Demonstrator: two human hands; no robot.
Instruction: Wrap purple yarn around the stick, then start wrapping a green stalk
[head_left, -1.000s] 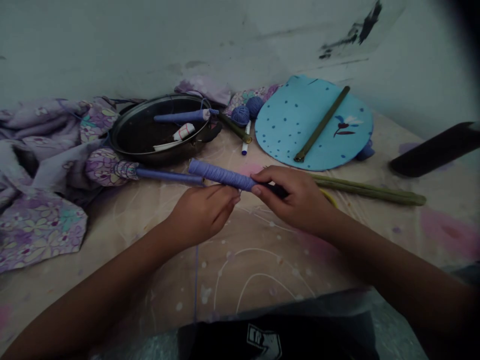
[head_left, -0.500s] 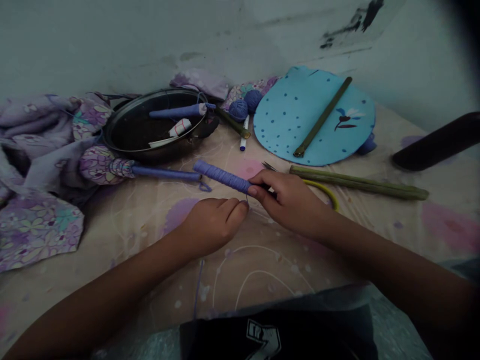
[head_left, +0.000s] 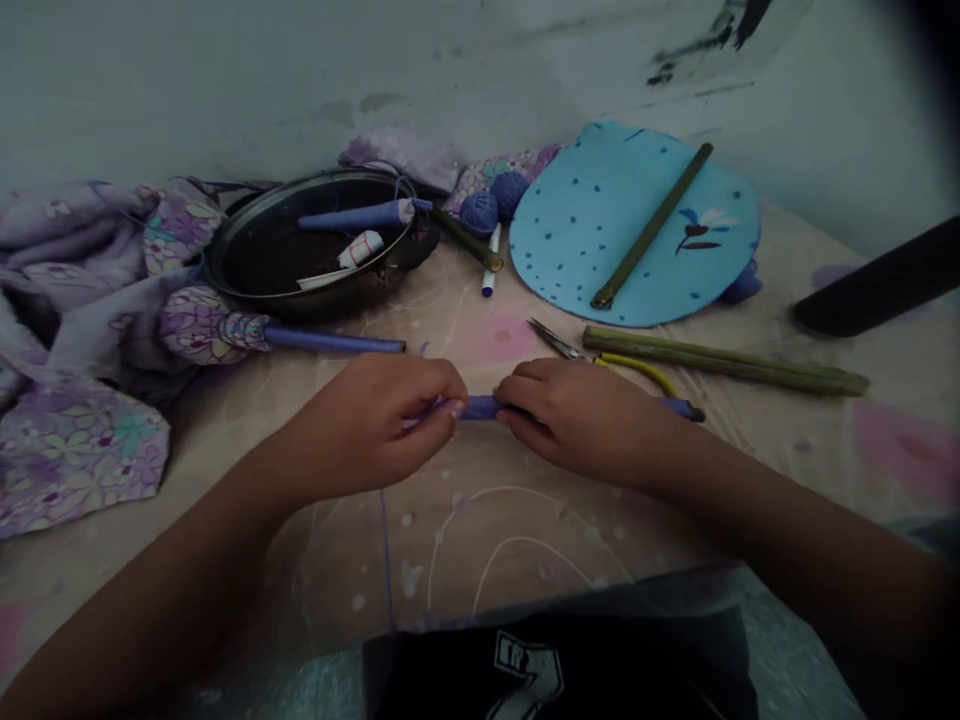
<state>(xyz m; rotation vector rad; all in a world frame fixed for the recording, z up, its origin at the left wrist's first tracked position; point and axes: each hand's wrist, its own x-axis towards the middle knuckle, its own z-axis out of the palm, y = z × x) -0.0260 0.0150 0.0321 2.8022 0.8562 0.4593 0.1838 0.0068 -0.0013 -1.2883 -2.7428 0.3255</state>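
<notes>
Both my hands grip one stick wrapped in purple yarn [head_left: 481, 407], held level above the table. My left hand [head_left: 382, 420] is closed round its left part, which the fingers mostly hide. Closed on the right part is my right hand [head_left: 577, 415], with the dark stick end poking out past it. A strand of purple yarn [head_left: 386, 560] hangs below my left hand toward the table's front edge. Just behind my right hand lie scissors [head_left: 559, 340] with yellow handles. Left of my hands rests a purple-wrapped stick [head_left: 334, 341] with a floral cloth head [head_left: 202, 325].
A black pan [head_left: 262, 280] holding another purple stick stands at the back left, beside bunched floral cloth [head_left: 82, 440]. Behind are yarn balls [head_left: 478, 213], a marker [head_left: 491, 262] and a blue round board [head_left: 555, 240] bearing a green stick [head_left: 652, 228]. Another green stick [head_left: 727, 362] lies right.
The wrapped stick has turned from slanting to nearly level and come closer to me. My left hand has moved up from the yarn strand onto the stick.
</notes>
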